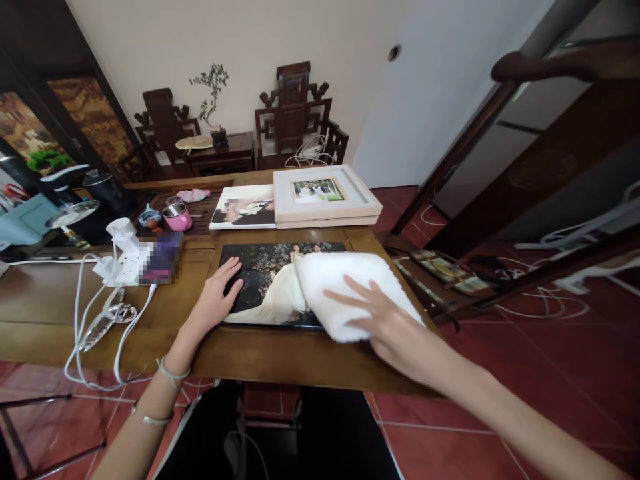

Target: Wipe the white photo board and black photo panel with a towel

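Observation:
A dark wedding photo panel (270,280) lies flat on the wooden table, showing a figure in a long white gown. My left hand (220,292) rests on its left edge with the fingers stretched out. Spread flat on a fluffy white cloth (325,287), my right hand (367,310) presses it over the right part of the panel. The cloth hides that right part and hangs a little past the panel's near edge.
Behind the panel lie a framed photo (320,193) and another photo panel (243,207). To the left are a power strip (131,263) with white cables, a phone (165,257), a pink mug (177,217) and a clear-handled object (105,320). A dark wooden chair (293,110) stands by the wall.

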Available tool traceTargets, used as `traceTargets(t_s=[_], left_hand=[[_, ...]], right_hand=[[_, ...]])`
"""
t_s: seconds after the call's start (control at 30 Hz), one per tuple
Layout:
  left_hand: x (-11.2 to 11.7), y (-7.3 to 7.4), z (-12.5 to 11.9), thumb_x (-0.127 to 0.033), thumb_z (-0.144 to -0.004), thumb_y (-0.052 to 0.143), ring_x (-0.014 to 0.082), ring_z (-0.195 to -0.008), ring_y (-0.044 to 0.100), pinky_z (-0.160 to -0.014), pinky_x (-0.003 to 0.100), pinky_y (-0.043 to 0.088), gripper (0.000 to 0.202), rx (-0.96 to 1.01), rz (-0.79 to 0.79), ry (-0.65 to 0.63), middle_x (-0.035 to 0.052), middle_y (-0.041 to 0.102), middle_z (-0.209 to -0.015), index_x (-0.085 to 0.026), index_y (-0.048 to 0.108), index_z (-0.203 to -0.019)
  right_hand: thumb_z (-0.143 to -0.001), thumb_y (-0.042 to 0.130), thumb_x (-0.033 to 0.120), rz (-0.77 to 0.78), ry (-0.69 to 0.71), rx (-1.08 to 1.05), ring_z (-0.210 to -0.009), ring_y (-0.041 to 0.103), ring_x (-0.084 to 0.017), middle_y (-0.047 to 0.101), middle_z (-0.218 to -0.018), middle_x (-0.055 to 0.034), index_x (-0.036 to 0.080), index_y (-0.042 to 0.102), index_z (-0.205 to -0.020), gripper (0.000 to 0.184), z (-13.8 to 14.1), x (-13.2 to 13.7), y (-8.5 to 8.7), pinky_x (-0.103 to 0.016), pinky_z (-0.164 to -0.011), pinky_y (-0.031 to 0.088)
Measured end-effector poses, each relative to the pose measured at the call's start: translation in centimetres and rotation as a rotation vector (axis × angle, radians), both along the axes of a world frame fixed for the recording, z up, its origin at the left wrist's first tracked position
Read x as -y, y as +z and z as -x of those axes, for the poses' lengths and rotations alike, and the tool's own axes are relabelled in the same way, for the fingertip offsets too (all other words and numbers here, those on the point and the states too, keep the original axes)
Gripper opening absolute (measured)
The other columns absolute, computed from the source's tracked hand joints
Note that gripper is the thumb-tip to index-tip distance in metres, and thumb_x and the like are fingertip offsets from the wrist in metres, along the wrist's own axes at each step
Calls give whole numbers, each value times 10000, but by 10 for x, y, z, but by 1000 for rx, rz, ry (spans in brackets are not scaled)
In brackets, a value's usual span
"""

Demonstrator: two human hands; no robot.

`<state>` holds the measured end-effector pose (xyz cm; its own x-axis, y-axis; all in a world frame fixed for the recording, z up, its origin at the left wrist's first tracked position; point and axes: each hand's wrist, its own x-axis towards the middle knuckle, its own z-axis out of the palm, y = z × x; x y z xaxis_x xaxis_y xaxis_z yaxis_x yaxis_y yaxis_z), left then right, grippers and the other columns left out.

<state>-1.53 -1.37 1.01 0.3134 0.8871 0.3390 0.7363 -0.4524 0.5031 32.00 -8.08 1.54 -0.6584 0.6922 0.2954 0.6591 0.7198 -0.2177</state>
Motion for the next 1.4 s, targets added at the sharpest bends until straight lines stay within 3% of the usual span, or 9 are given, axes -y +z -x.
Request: traceTargets(t_s=[0.13,0.23,0.53,0.63,0.83,0.97,1.07,1.27,1.4], left_hand=[[0,0,-1,-335,-934,429,232,-1354,413,-1136,453,319,433,-8,2,1,144,490,-1419,-122,539,-1295],[1,1,-1,-338,-935,429,233,-1361,403,-1138,465,312,440,-13,3,-5,137,481,-1428,-136,521,-1315],[2,3,1,-356,-937,432,233,-1379,372,-1149,453,288,454,-13,44,-16,125,457,-1450,-146,510,-1331],[3,3,0,-346,-937,430,228,-1373,383,-1151,441,291,446,2,38,-11,137,471,-1436,-125,528,-1311],[2,2,-2,-345,-939,422,236,-1365,396,-1142,462,305,436,4,26,-2,143,479,-1428,-133,533,-1303],[2,2,-2,-344,-941,415,238,-1367,392,-1144,456,303,441,0,17,-9,151,481,-1425,-121,533,-1303],[2,1,-2,-346,-943,409,245,-1372,384,-1143,468,299,446,-10,18,-17,148,471,-1433,-125,525,-1313],[3,3,0,-350,-943,410,241,-1379,371,-1148,464,293,463,-25,33,-28,146,446,-1453,-124,500,-1337],[3,4,-1,-341,-952,385,230,-1377,377,-1151,451,293,455,-17,43,-24,141,451,-1451,-116,513,-1325]], right_hand=[[-658,404,-67,-4,86,42,-1424,110,-347,420,-1467,-7,207,692,-694,400,0,51,2,-707,-1078,195],[-624,386,-84,52,114,65,-1421,122,-342,415,-1470,2,222,708,-763,466,3,52,11,-698,-1076,223],[-591,336,-124,79,-61,88,-1406,204,-353,453,-1450,-49,206,674,-1119,708,27,-89,18,-711,-1051,247],[-618,341,-123,79,-108,90,-1384,255,-382,474,-1432,-82,174,662,-1149,687,33,-105,19,-716,-1035,267],[-576,349,-133,23,-45,74,-1404,200,-375,436,-1462,-37,218,707,-1036,680,31,-25,8,-730,-1044,230],[-647,415,-107,-12,22,49,-1426,111,-362,402,-1482,-6,212,718,-796,465,30,42,-1,-719,-1079,162],[-689,452,-74,6,72,66,-1429,98,-359,394,-1486,18,210,694,-705,374,32,56,0,-708,-1091,149],[-562,354,-129,88,31,89,-1410,194,-358,438,-1463,-15,249,703,-1058,715,46,-19,16,-714,-1057,221],[-621,355,-109,122,-62,125,-1381,266,-397,426,-1469,-66,208,645,-1182,707,65,-87,29,-743,-999,276]])
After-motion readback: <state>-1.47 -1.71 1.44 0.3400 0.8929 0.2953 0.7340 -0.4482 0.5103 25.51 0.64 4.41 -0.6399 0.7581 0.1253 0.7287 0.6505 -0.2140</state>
